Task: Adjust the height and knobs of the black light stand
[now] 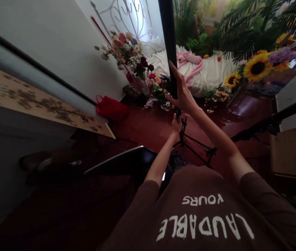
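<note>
A black tripod stand [169,31] rises in front of me, its thick upper pole running out of the top of the view. My left hand [176,124] is closed around the lower, thinner part of the pole, just above the spread legs [193,146]. Higher up, my right hand [182,91] lies against the right side of the thick section. Its fingers stretch upward along the pole and its thumb stands apart. What the top of the stand carries is out of view.
A dark panel with a pale rim [122,162] stands close at my left. Ahead are a white-draped bed [210,78] with a pink plush toy [193,59], flower bunches [123,47] and sunflowers [257,66]. A red bag [111,108], another black pole [257,125] and a cardboard box [294,150] flank the red floor.
</note>
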